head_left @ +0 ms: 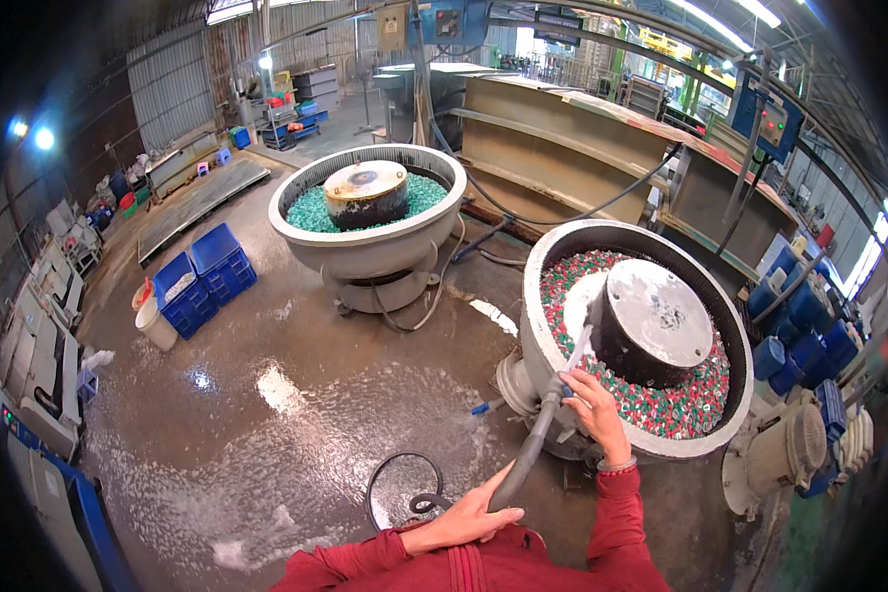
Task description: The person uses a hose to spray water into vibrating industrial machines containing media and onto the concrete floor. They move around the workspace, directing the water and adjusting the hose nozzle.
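My left hand (pixel 472 515) is wrapped round a thick grey hose (pixel 537 436) low in front of my body. Farther up, the fingers of my right hand (pixel 598 412) close on the hose near its outlet end. That end points over the rim of a round vibratory tumbler bowl (pixel 537 296). A pale stream leaves it toward white foam (pixel 584 304) beside the bowl's centre hub (pixel 659 314). Red, green and white tumbling media (pixel 676 409) fill the ring around the hub. Whether any parts lie among the media is too small to tell.
A second tumbler bowl (pixel 311 247) with green media stands farther back on the left. Blue crates (pixel 225 264) and a white bucket (pixel 156 326) sit left of it. Wet, foamy floor (pixel 266 454) spreads at left, with a coiled black hose (pixel 373 483). A control box (pixel 766 120) hangs at right.
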`<state>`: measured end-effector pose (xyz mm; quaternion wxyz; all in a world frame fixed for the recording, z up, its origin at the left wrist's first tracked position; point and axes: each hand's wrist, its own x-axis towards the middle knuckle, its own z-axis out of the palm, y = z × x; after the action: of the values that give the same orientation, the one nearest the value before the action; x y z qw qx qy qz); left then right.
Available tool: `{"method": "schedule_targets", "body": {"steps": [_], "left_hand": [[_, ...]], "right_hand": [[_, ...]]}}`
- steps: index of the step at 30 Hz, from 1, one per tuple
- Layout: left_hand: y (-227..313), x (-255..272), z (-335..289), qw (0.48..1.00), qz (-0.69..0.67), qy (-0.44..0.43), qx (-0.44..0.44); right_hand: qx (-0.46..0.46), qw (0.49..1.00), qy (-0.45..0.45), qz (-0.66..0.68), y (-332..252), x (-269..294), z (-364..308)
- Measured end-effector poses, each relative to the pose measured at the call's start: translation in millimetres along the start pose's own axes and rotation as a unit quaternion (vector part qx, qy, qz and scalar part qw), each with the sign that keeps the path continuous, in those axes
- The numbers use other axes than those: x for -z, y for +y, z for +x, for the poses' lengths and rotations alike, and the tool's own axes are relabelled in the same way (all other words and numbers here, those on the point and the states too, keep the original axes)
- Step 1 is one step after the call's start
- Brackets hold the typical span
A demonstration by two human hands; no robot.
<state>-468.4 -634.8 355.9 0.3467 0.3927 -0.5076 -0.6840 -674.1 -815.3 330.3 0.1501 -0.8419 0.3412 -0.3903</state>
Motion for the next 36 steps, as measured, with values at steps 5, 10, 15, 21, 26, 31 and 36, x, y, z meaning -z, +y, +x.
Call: {"method": "schedule_targets", "body": {"steps": [5,10,15,21,26,31,36], "left_hand": [[-5,-3,0,0.999,-0.052,-0.007,0.004],[-9,-5,0,0.992,-0.122,-0.013,0.024],[-10,-5,1,0.992,-0.128,-0.01,0.015],[-4,-7,-3,0.998,-0.067,0.008,0.015],[1,-9,-6,0.999,0.028,0.017,-0.014],[1,-9,-2,1.0,0.003,0.003,0.0],[0,-11,1,1.0,-0.01,0.0,0.002]], "right_hand": [[-0.018,1.0,0.011,0.005,3,-2,-5],[-0.013,1.0,0.011,0.027,3,-5,-4],[-0.011,1.0,0.013,0.013,3,-7,-5],[-0.024,0.999,0.011,0.019,1,-6,-8],[-0.028,0.999,0.034,0.01,-3,-4,-12],[-0.039,0.998,0.055,0.017,-3,-6,-15],[-0.037,0.996,0.079,0.024,-3,-6,-20]]}}
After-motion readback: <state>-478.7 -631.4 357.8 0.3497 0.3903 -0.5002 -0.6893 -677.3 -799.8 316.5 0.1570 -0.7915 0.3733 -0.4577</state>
